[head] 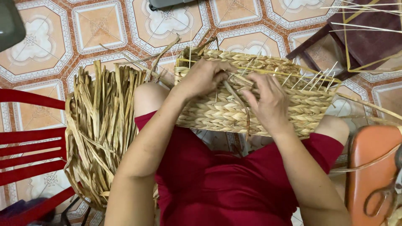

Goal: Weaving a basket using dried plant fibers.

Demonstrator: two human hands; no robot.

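Note:
A half-woven basket [293,102] of braided straw-coloured fibre rests across my knees, thin spokes sticking out of its right end. My left hand [201,77] presses on its upper edge near the left end, fingers curled around a dry fibre strand [236,98]. My right hand [268,100] lies on the basket's middle and pinches the same strand, which hangs down over the woven side.
A thick bundle of dried fibre strips [100,129] lies by my left knee. A red plastic chair [29,146] stands at the left. An orange stool [372,167] with scissors [381,201] is at the right, a dark wooden stool [360,37] behind, on a patterned tile floor [100,25].

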